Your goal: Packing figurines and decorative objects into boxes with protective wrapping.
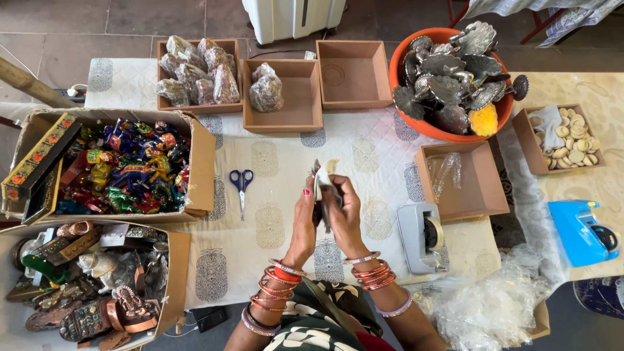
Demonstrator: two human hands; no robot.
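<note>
Hands together at bench centre, left hand (304, 218) and right hand (342, 211) clamped on small dark ornament (323, 188); scissors (241, 188) lie just left.

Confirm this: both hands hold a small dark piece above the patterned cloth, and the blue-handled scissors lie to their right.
Not quite. The head view shows the scissors lying left of the left hand and right hand, which do hold the small dark piece above the cloth.
</note>
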